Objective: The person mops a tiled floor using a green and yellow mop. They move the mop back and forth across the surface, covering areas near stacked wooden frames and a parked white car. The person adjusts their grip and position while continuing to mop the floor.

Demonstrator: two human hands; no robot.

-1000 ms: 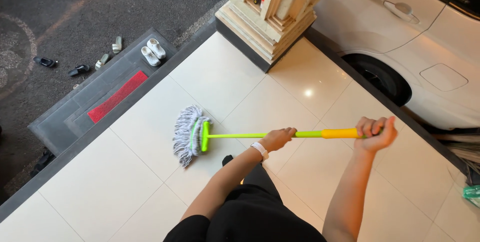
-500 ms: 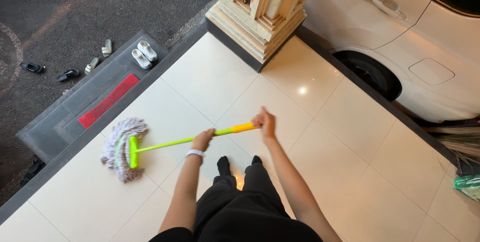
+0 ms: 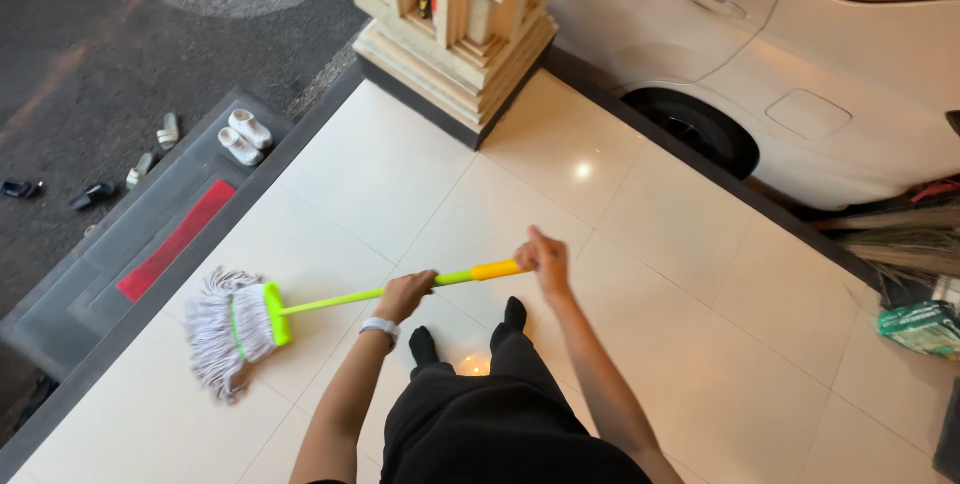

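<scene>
Your left hand [image 3: 405, 294] is wrapped shut around the green mop handle [image 3: 340, 300] mid-shaft, white wristband [image 3: 379, 327] just behind it. Your right hand [image 3: 545, 260] closes on the orange grip [image 3: 496, 270] at the handle's top end, fingers curled over it. Beyond your left hand the shaft runs down to the green mop head [image 3: 268, 315], its pale strings [image 3: 212, 332] spread on the cream tile floor [image 3: 650, 244]. Stone pillar [image 3: 460, 24] and white car [image 3: 800, 64] sit well beyond your right hand.
</scene>
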